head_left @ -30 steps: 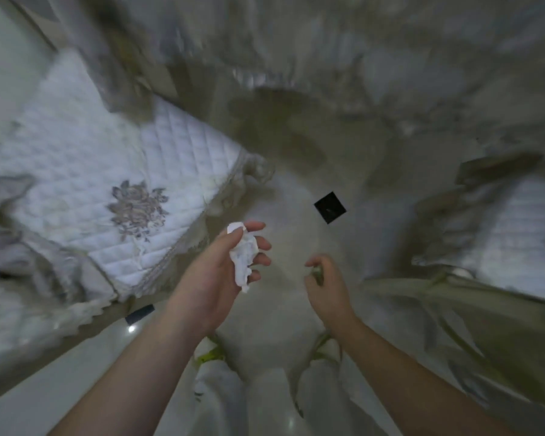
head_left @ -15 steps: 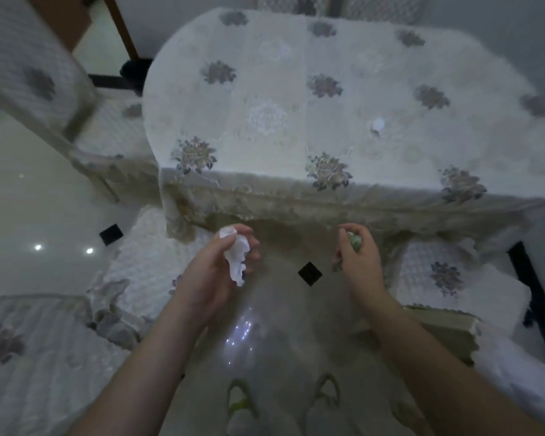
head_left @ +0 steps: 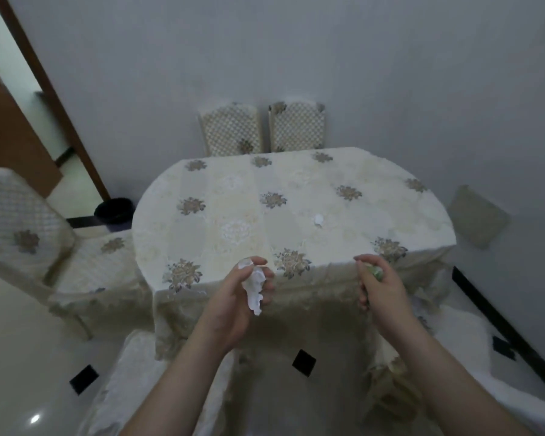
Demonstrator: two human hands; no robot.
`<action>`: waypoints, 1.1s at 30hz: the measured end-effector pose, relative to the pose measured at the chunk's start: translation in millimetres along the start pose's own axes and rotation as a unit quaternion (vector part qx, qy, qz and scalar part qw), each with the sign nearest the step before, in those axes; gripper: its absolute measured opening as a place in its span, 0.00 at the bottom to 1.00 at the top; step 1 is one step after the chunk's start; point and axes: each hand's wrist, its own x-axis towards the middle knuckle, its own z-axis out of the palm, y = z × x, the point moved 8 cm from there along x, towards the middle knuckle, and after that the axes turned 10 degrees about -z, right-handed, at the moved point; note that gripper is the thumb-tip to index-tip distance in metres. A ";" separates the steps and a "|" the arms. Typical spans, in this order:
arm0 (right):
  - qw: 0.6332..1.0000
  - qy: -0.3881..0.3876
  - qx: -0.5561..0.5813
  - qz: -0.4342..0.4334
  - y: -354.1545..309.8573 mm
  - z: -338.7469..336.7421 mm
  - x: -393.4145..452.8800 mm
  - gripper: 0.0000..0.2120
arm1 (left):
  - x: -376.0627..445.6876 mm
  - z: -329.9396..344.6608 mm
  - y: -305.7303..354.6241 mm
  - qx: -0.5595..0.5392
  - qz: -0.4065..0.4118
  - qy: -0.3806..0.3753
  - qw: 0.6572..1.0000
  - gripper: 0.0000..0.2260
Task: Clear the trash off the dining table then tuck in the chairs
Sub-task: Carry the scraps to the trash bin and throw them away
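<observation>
The oval dining table (head_left: 233, 196) wears a cream cloth with flower motifs. One small white scrap of trash (head_left: 318, 219) lies on it, right of centre. My left hand (head_left: 233, 297) hovers at the table's near edge and grips a crumpled white tissue (head_left: 255, 286). Beside it, my right hand (head_left: 381, 291) curls round a small greenish piece of trash (head_left: 375, 272), mostly hidden by the fingers. A covered chair (head_left: 29, 234) stands pulled out at the left. Two chairs (head_left: 261, 127) sit at the far side against the wall.
A black bin (head_left: 114, 210) stands on the floor beyond the table's left end, near a doorway. Covered chair seats lie at my lower left (head_left: 129, 382) and lower right (head_left: 472, 350). A grey cushion (head_left: 477, 215) leans by the right wall.
The view has swung up from the floor and seats to the whole table and far wall. Both hands keep their trash and now sit at the table's near edge.
</observation>
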 end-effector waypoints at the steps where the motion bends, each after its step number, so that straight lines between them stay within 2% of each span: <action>1: 1.000 0.008 0.008 -0.004 -7.2 -3.4 4.4 0.04 | 5.4 7.9 5.2 0.013 0.001 -0.011 1.000 0.11; 11: 0.998 -0.014 -0.004 -0.065 -55.3 -11.4 78.0 0.03 | 88.4 85.4 59.3 0.079 0.035 -0.063 0.994 0.10; 20: 0.994 -0.044 -0.058 -0.084 -57.5 -22.6 167.5 0.03 | 169.7 124.3 90.5 0.155 0.052 -0.031 0.986 0.12; 23: 0.992 -0.054 -0.079 -0.086 -49.0 -18.8 194.7 0.04 | 190.4 121.3 93.7 0.154 0.057 -0.013 0.986 0.13; 29: 0.990 -0.078 -0.095 -0.064 -14.2 8.2 238.9 0.05 | 233.2 81.5 76.7 0.123 0.007 0.018 0.992 0.13; 33: 0.981 -0.098 -0.157 -0.058 12.6 29.2 261.2 0.05 | 270.3 50.5 74.6 0.090 -0.019 0.023 0.995 0.12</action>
